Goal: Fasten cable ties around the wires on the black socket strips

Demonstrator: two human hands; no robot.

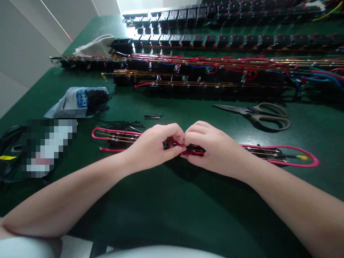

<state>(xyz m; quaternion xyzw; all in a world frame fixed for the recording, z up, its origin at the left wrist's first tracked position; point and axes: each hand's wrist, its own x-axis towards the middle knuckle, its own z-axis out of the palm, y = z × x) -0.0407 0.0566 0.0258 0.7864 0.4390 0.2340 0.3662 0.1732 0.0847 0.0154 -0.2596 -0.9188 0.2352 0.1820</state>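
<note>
A long black strip assembly (115, 141) with brass-coloured rods lies across the table in front of me, a thick red wire (298, 147) running along it and looping past its right end. Over its middle, my left hand (150, 147) is closed, thumb and fingers in a pinch. My right hand (215, 147) pinches at the same spot, fingertips touching those of the left. Something thin shows between the fingertips, too small to name. Both hands hide the middle of the strip. Loose black cable ties (123, 124) lie just behind its left part.
Scissors (249, 113) lie behind my right hand, points to the left. At the left are a plastic bag of black cable ties (77, 102) and a blurred-out object (51, 147). Small black pieces (153, 116) lie behind my hands. Wired strip assemblies (188, 66) fill the back.
</note>
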